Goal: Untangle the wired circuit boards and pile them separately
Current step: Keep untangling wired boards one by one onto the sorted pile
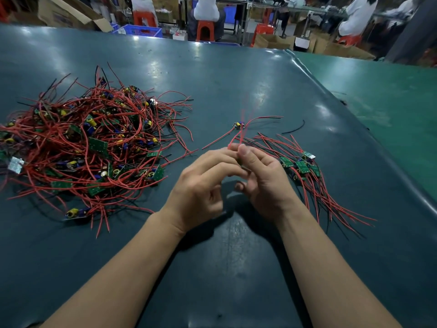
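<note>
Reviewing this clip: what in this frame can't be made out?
- Head view: what the left hand and right hand pinch is hidden by fingers; its red wires are motion-blurred.
- Tangled pile: left part cut by the frame edge; board count unreadable.
- Sorted pile: markings too small.

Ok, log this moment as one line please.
stage: untangling | left hand and right hand: gripping one wired board, red wires up | tangled pile: left | sorted pile: right
</note>
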Demonstrator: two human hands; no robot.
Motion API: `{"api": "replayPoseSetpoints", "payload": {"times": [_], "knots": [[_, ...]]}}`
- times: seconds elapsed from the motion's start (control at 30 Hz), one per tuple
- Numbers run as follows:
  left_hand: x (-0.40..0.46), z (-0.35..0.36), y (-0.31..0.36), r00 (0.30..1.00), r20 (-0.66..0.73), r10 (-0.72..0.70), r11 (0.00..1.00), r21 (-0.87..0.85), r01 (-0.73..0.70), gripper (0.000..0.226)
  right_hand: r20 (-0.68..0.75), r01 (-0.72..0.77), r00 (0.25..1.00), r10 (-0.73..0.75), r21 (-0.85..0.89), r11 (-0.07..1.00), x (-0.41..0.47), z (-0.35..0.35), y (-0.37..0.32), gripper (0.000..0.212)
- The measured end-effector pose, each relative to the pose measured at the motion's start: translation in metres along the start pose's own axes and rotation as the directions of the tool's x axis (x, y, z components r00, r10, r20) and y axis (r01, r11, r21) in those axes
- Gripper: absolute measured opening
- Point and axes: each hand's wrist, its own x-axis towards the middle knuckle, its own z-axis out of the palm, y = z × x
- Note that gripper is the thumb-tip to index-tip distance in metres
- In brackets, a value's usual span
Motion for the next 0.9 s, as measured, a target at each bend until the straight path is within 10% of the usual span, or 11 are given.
{"api": "replayPoseSetpoints", "payload": {"times": [0.2,0.33,0.53,0.9], "knots": [[0.001,-0.001,-0.005,0.898,-0.208,-0.388,0.921,-0.044,0.388,0.016,-0.075,0.067,0.995,-0.073,-0.081,0.994,0.001,-0.001,0.002,0.007],[0.003,0.0,-0.008,0.698,0.105,-0.709,0.672,-0.199,0.713,0.009,-0.047,0.11,0.992,-0.115,-0.097,0.989,0.0,0.0,0.005,0.012],[0.006,0.0,-0.011,0.687,0.148,-0.711,0.617,-0.336,0.711,0.022,-0.082,0.128,0.988,-0.127,-0.001,0.992,0.004,0.001,0.007,0.024],[0.0,0.004,-0.02,0.69,-0.002,-0.724,0.674,-0.213,0.707,0.006,-0.146,0.227,0.947,-0.287,-0.33,0.916,0.008,0.001,0.014,0.019]]}}
